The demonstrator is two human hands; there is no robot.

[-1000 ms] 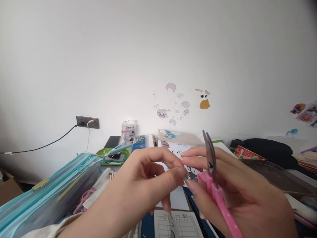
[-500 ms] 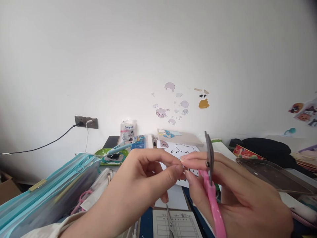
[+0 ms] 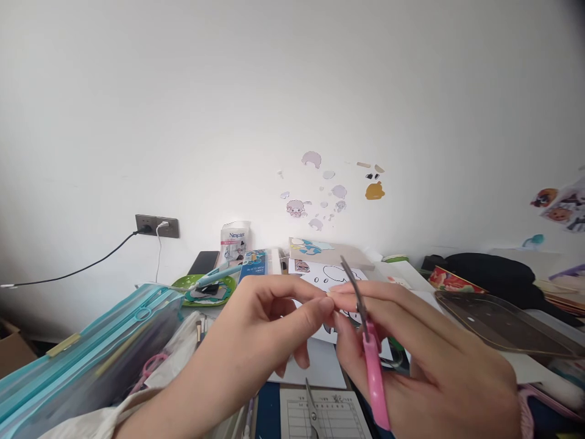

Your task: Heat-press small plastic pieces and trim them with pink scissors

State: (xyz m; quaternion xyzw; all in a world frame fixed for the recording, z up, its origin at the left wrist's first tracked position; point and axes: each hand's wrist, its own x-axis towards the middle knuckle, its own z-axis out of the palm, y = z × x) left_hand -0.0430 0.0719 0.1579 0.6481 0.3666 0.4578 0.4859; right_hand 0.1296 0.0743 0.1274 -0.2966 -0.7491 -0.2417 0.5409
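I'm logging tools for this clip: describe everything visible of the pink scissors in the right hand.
The pink scissors have slim, dark grey, metal-looking blades, a small pivot and a smooth pink handle that looks like plastic. Held raised against the right hand, they stand steeply, tips up and leaning toward the picture's left. Only that hand is seen touching them. The blades show nearly edge-on, so whether they are parted cannot be told; part of the handle is hidden.

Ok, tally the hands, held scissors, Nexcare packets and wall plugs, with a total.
Hands: 2 (left hand, right hand)
Held scissors: 1
Nexcare packet: 1
Wall plugs: 2 (black plug, white plug)
Total: 6
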